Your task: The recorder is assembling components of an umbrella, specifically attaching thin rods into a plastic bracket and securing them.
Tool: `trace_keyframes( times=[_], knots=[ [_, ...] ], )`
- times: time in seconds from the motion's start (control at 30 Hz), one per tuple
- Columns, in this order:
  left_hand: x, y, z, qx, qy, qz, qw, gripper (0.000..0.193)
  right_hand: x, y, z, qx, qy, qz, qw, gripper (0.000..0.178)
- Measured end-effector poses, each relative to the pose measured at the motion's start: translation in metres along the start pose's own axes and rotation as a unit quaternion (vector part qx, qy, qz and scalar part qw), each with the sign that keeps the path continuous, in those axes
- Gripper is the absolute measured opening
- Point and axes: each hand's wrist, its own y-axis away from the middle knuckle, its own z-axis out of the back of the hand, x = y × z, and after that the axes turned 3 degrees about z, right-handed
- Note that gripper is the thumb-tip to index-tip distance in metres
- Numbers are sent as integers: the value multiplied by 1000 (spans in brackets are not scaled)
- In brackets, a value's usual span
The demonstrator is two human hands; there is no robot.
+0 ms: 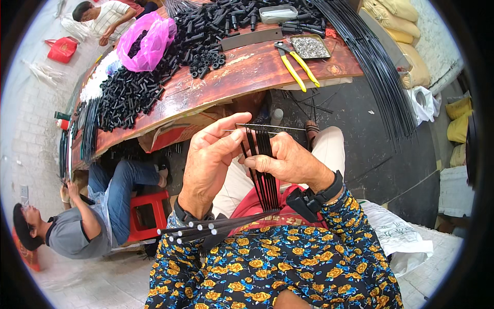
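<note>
1. Varnished red-brown worktop (206, 90) stood ahead of me, its wood glossy, with pale scuffs toward the near edge.
2. Black strips (266, 180), slim, straight and smooth-looking, stood as a narrow fan between my hands, above my lap and apart from the worktop's near edge.
3. My right hand (293, 159) gripped the strips, thumb laid across their front.
4. My left hand (208, 149) was half closed, thumb and forefinger at the left ends of thin metal wires (290, 127); whether they pinched firmly, I could not tell.
5. Said wires crossed the strips' upper ends; whether they passed through was too fine to establish.
6. In my judgement, good work called for level strip ends, a steady but light right-hand grip, and wires kept square to the strips, lest any bend or slip out of line.
7. Dark rods (206, 226) with pale round ends projected before my left sleeve; their connection to the strips was undetermined.
8. Yellow-handled pliers (292, 73) lay at the worktop's near edge, toward its right corner, beside a shallow tray (316, 57) of small shiny bits.
9. Heaped black tubular pieces (128, 98), plastic by appearance, filled the left end, below a translucent pink bag (159, 36).
</note>
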Motion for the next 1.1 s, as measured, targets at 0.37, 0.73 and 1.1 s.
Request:
trace_keyframes(
  times=[0.37, 0.73, 1.1],
  knots=[
    [3, -5, 3, -12, 9, 12, 1000, 29, -7, -1, -1, -20, 1, 13, 1000, 19],
    [2, -9, 7, 8, 23, 21, 999, 24, -5, -3, 3, -5, -2, 17, 1000, 21],
    [-2, -10, 7, 19, 21, 51, 998, 27, -5, -4, 6, 12, -18, 28, 999, 17]
  ],
)
